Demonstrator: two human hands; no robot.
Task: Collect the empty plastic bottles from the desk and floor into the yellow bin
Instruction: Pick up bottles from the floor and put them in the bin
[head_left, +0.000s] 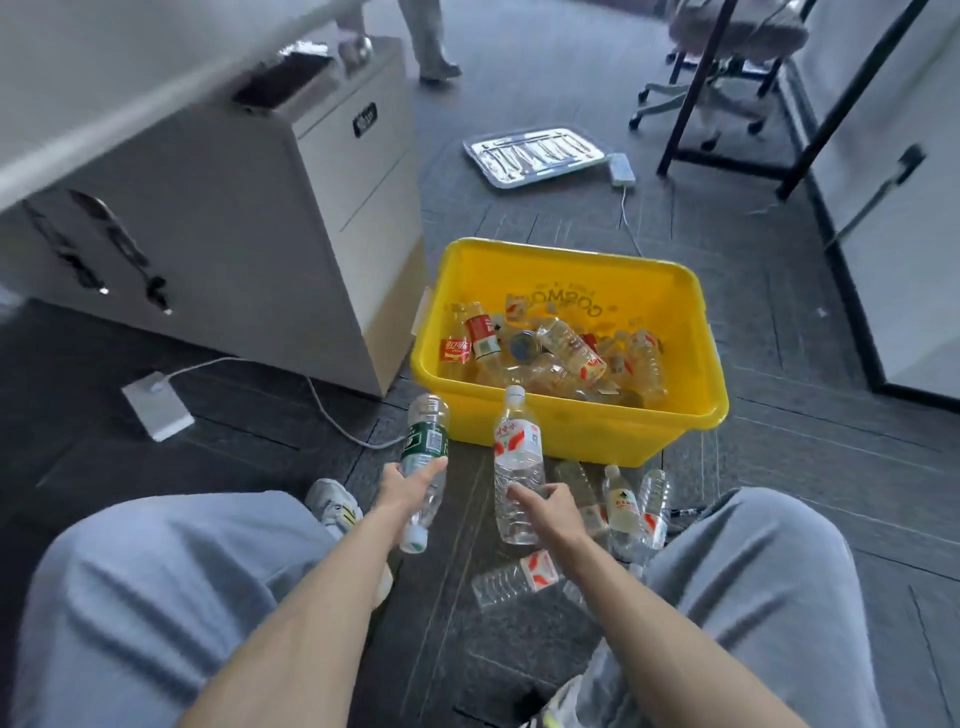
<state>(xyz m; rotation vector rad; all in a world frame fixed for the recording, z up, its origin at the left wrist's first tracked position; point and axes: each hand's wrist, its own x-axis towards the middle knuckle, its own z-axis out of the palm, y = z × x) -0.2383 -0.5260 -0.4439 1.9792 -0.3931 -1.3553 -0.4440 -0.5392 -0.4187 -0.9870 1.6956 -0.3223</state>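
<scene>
My left hand (402, 486) grips a clear bottle with a green label (426, 441), its cap end toward me, just short of the yellow bin (691, 415). In my right hand (545, 506) is a clear bottle with a red and white label (517, 457), cap pointing at the bin. Both bottles hover in front of the bin's near wall. Several empty bottles (561, 351) lie inside the bin. More bottles lie on the floor by my right knee (631, 512), and one lies between my legs (514, 577).
A white cabinet (291, 218) stands left of the bin, with a power adapter (156, 405) and its cable on the dark carpet. A foil tray (535, 153) and a power strip (621, 169) lie beyond the bin. An office chair (727, 62) and a person's legs (428, 36) are further back.
</scene>
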